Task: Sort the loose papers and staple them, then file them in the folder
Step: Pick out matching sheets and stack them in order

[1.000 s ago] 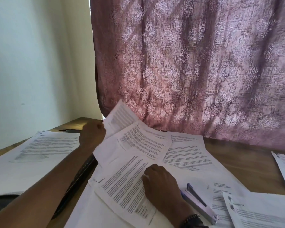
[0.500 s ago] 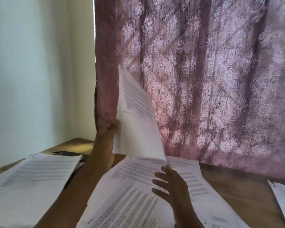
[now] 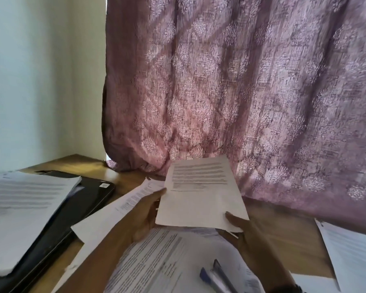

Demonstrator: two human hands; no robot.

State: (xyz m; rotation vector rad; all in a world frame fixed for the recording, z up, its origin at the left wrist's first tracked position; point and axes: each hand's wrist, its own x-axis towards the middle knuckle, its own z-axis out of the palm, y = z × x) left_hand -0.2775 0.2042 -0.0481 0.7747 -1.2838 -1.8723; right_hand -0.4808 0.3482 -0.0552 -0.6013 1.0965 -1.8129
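Two hands held one printed sheet (image 3: 201,197) in the air above the wooden table (image 3: 283,235), in front of the mauve patterned curtain (image 3: 241,81). The sheet was tilted, its text block at the far end and its near half blank.

The left hand (image 3: 144,214) pinched the sheet's left edge, thumb on top; the fingers beneath were hidden by the paper. The right hand (image 3: 241,229) pinched the near right corner, thumb lying on top and fingers curled under it. A dark wristband (image 3: 287,289) showed at the right wrist.

Below the held sheet lay the loose papers. One sheet (image 3: 106,220) ran under the left forearm, and a second peeked out beyond it. A third, more closely printed (image 3: 156,261), lay nearest the camera. How many more lay under these I could not tell.

One blue and grey stapler (image 3: 216,278) rested on that near pile, just beside the right forearm.

At the left, one thick stack of papers (image 3: 19,218) sat on one black folder (image 3: 89,199), which lay flat and closed.

At the right edge lay one more sheet (image 3: 351,254), well apart from the hands, with another white corner (image 3: 315,284) just below it.

A pale wall (image 3: 30,81) filled the left.
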